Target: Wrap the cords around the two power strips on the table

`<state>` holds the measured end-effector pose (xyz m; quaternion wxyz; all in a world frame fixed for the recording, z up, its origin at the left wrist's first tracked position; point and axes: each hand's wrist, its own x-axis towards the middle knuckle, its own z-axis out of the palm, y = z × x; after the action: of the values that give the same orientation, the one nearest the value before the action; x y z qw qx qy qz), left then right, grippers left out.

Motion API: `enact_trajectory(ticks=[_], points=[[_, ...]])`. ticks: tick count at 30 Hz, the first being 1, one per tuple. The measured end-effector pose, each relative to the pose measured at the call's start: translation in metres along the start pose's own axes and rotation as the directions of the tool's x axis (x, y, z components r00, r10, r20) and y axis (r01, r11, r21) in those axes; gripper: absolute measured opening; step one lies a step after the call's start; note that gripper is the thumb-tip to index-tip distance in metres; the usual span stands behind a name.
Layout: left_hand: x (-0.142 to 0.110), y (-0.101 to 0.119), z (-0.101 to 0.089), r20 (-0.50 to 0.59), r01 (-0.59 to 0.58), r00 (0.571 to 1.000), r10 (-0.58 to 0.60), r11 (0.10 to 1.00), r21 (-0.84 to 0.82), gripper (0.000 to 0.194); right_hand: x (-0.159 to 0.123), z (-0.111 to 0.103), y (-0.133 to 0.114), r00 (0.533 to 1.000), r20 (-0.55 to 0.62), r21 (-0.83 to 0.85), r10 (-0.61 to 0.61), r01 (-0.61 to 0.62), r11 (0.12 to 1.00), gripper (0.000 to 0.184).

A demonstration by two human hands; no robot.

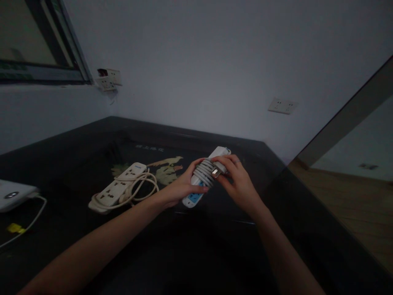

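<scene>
Held above the dark table is a white power strip [194,198] with blue sockets, tilted up toward the right. Its grey cord [204,172] is wound in several tight turns around the strip's middle. My left hand [186,183] grips the strip and the cord turns from the left, thumb across the front. In my right hand [235,176] is the plug [216,171] at the cord's end, pinched between thumb and fingers, its metal prongs pointing left beside the coil. The right fingers partly cover the strip's upper end.
A second white power strip [118,189] with a loose looped cord lies left of my hands on the black table [196,254]. Farther left sits a white device [17,194] with a cable and yellow tag [16,228]. Wall sockets [282,106] are behind the table.
</scene>
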<state>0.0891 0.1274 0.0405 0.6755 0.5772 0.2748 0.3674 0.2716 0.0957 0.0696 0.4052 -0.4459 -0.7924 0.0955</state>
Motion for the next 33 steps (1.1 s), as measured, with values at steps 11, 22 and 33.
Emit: enact_trajectory(ticks=[11, 22, 33], points=[[0.000, 0.000, 0.000, -0.053, 0.012, 0.999, -0.009, 0.999, 0.043, 0.090, 0.000, 0.003, -0.004, 0.997, 0.071, -0.025, -0.012, 0.014, 1.000, 0.038], [0.004, -0.003, -0.003, 0.014, -0.005, 1.000, 0.004, 0.997, 0.077, 0.097, 0.005, 0.000, 0.000, 0.992, -0.010, 0.220, 0.128, -0.122, 0.968, 0.020], [0.004, -0.008, -0.001, 0.014, -0.022, 1.000, 0.021, 0.995, 0.099, 0.093, 0.006, -0.018, 0.013, 0.978, -0.109, 0.115, 0.177, -0.164, 0.980, 0.019]])
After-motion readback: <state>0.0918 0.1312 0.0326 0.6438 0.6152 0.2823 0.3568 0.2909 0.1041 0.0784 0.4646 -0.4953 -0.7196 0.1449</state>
